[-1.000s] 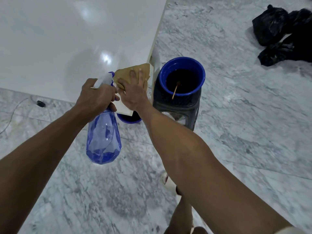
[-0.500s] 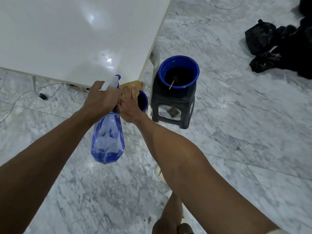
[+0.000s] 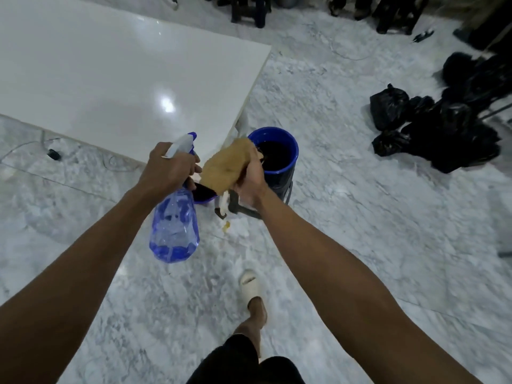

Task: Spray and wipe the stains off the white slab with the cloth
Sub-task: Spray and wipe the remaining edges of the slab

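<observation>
The glossy white slab (image 3: 110,79) fills the upper left, its near corner just beyond my hands. My left hand (image 3: 169,169) grips the neck of a blue transparent spray bottle (image 3: 176,225) with a white trigger, hanging upright below my fist. My right hand (image 3: 249,178) holds a tan cloth (image 3: 225,167), lifted clear of the slab and bunched over my fingers. Both hands are over the marble floor, off the slab's corner. No stains show on the slab from here.
A blue bucket (image 3: 288,151) of dark liquid stands on a dark stool right of the slab corner. A small blue bowl (image 3: 203,194) sits below my hands. Black bags (image 3: 443,120) lie at right. A cable and plug (image 3: 52,154) lie on the floor at left.
I have stepped back from the slab. My right hand lifted the cloth off the slab's corner and turned it upward. The left hand still holds the bottle.
</observation>
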Tool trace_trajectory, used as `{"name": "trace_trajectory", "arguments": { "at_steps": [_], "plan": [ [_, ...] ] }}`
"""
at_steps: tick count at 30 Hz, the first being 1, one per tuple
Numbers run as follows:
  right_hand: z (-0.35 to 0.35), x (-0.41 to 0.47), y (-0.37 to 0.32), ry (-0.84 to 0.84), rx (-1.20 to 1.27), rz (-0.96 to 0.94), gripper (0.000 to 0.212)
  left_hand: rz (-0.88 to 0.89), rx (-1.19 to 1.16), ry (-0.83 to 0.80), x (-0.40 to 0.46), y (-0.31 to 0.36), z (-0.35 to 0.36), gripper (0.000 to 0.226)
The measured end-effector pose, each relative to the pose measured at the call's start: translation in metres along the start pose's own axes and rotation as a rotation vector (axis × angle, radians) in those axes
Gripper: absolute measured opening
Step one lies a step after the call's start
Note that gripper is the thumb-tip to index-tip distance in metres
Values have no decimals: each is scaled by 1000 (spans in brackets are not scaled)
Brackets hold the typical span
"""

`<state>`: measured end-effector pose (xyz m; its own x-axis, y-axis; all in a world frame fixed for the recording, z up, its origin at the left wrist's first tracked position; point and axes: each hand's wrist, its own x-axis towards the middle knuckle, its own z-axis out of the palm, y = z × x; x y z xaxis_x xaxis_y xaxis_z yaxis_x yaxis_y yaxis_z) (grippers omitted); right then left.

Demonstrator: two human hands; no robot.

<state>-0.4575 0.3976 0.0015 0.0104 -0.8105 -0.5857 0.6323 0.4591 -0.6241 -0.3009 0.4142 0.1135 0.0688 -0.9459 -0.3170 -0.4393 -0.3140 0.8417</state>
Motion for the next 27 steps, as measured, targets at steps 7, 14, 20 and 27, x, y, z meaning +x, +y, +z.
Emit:
{"name": "trace_trajectory", "arguments": {
  "at_steps": [7, 14, 20, 27],
  "plan": [
    [-22, 27, -115, 24, -2, -61, 57, 41, -2, -98, 47, 62, 28, 28],
    [-47, 78, -222, 7, -105, -107, 59, 98, 57, -138, 114, 131, 88, 18],
    [-88, 157, -334, -63, -389, -187, 56, 93, -17, -77, 194, 196, 168, 18],
    [-127, 256, -491, -163, -499, -99, 63, 55, -84, 45, 294, 287, 273, 16]
  ]
}}
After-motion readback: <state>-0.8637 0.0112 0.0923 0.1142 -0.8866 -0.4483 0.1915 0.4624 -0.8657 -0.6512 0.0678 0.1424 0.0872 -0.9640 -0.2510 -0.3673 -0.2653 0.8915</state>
